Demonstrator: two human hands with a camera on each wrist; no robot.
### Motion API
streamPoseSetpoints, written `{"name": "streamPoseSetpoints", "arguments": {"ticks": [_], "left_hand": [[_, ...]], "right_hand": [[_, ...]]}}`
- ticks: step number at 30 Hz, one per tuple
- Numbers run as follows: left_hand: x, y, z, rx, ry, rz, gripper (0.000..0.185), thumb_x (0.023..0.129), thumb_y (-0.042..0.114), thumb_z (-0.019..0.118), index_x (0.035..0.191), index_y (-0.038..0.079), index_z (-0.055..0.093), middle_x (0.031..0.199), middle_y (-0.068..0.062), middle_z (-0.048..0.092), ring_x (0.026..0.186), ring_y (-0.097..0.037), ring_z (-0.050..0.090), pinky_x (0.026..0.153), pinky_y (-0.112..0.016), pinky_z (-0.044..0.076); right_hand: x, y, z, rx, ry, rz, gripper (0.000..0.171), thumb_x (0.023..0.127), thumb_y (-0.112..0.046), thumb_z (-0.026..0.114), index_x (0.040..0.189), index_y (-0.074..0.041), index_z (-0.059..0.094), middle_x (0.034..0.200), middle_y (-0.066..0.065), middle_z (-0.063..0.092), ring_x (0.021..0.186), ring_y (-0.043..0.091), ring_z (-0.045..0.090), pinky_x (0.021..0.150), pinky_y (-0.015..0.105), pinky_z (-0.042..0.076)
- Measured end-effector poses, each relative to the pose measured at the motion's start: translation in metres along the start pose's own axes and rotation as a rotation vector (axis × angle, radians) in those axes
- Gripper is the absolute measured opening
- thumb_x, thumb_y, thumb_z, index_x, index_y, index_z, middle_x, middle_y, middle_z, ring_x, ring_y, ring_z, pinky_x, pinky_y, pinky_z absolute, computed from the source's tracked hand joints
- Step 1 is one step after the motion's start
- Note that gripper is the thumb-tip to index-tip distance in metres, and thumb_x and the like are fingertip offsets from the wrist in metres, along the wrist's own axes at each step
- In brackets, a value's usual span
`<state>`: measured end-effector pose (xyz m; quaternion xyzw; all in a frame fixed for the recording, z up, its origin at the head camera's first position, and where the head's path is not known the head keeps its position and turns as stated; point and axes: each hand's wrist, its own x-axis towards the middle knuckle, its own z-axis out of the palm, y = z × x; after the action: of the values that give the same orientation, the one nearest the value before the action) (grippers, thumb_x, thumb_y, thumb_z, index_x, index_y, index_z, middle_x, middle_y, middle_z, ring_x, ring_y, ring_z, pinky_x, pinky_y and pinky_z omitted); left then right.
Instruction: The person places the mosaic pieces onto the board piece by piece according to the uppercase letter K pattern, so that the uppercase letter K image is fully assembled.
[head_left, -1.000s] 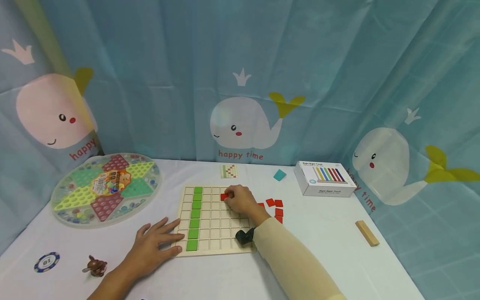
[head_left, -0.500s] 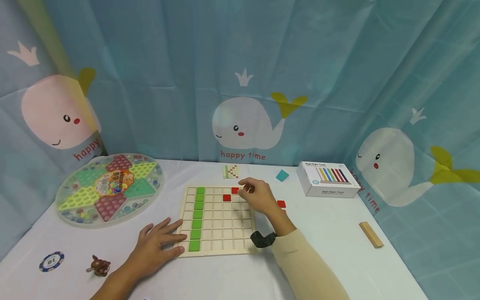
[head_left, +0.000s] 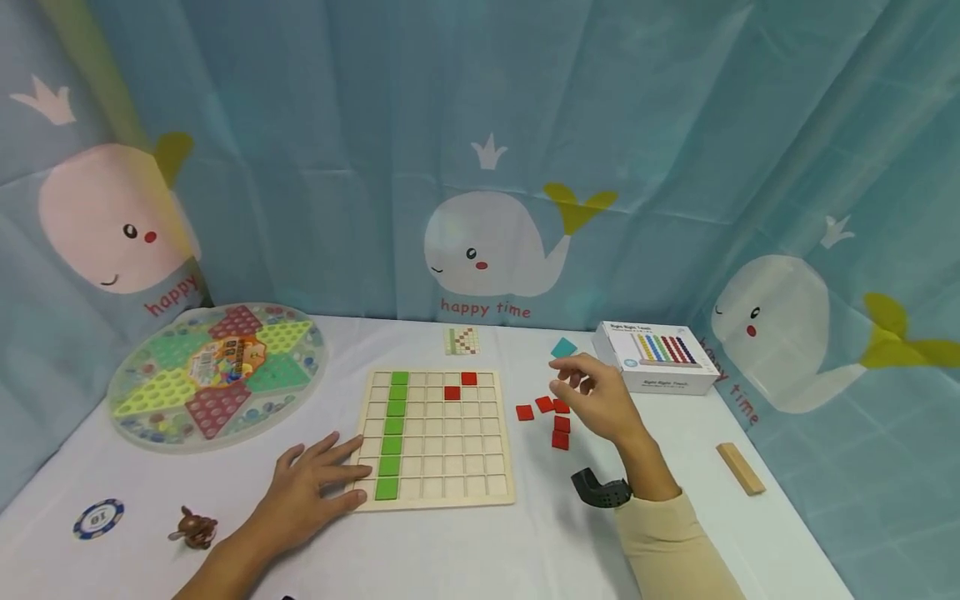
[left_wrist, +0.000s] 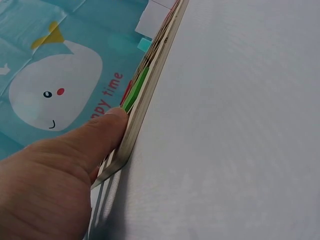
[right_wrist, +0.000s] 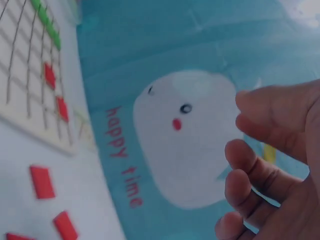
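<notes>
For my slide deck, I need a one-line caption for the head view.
Left hand rests on the grid board beside a green tile column; right hand hovers empty above loose red tiles.

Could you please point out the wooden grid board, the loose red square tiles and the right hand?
wooden grid board [head_left: 450,450], head view, bare squares.
loose red square tiles [head_left: 561,423], head view, middle tile.
right hand [head_left: 600,400], head view, back of hand.

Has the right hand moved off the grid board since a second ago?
Yes. The right hand has gone rightward, off the wooden grid board, and now hovers over the loose red tiles beside it, toward the white box.
</notes>
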<state>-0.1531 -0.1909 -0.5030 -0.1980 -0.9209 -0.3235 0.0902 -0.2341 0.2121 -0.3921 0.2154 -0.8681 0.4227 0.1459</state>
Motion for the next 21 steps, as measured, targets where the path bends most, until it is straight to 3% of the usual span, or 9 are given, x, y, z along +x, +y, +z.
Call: {"name": "streamPoseSetpoints", "arguments": {"ticks": [2,6,12,16,21], "left_hand": [[0.0,0.0,-0.002,-0.003,0.001,-0.001,0.034,0.08,0.044,0.076,0.106,0.022,0.076,0.135,-0.005,0.056,0.131,-0.041,0.038,0.098,-0.067,0.014],[-0.001,-0.001,0.0,-0.031,0.0,-0.011,0.034,0.08,0.044,0.076,0.106,0.023,0.076,0.137,-0.004,0.055,0.132,-0.04,0.037,0.098,-0.067,0.013],[-0.001,0.001,0.002,-0.039,-0.017,-0.02,0.035,0.081,0.046,0.074,0.108,0.023,0.075,0.138,-0.003,0.053,0.133,-0.04,0.035,0.099,-0.068,0.011],[0.0,0.002,0.0,-0.022,0.002,-0.014,0.034,0.08,0.043,0.076,0.106,0.023,0.076,0.137,-0.003,0.054,0.132,-0.04,0.036,0.099,-0.068,0.012],[0.0,0.002,-0.003,-0.017,-0.006,-0.013,0.034,0.08,0.044,0.075,0.107,0.023,0.076,0.138,-0.004,0.054,0.132,-0.041,0.036,0.098,-0.068,0.012]], "right_hand": [[-0.001,0.021,0.006,0.002,-0.013,0.002,0.022,0.088,-0.011,0.07,0.11,-0.011,0.071,0.091,-0.001,0.062,0.083,0.019,0.053,0.071,0.036,0.048],[-0.003,0.04,0.021,0.001,-0.038,0.02,0.023,0.088,-0.011,0.07,0.112,-0.011,0.07,0.099,0.003,0.065,0.092,0.025,0.054,0.076,0.047,0.046],[-0.008,0.063,0.04,-0.056,-0.036,0.119,0.029,0.085,-0.008,0.072,0.115,-0.007,0.069,0.111,0.008,0.062,0.105,0.027,0.051,0.086,0.048,0.045],[-0.009,0.069,0.052,-0.143,-0.077,0.179,0.031,0.085,-0.012,0.073,0.116,-0.011,0.07,0.121,0.006,0.056,0.117,0.027,0.041,0.093,0.051,0.042],[-0.012,0.075,0.063,-0.285,-0.117,0.156,0.029,0.082,-0.013,0.074,0.11,-0.016,0.072,0.129,0.01,0.051,0.122,0.033,0.036,0.095,0.054,0.034]]}}
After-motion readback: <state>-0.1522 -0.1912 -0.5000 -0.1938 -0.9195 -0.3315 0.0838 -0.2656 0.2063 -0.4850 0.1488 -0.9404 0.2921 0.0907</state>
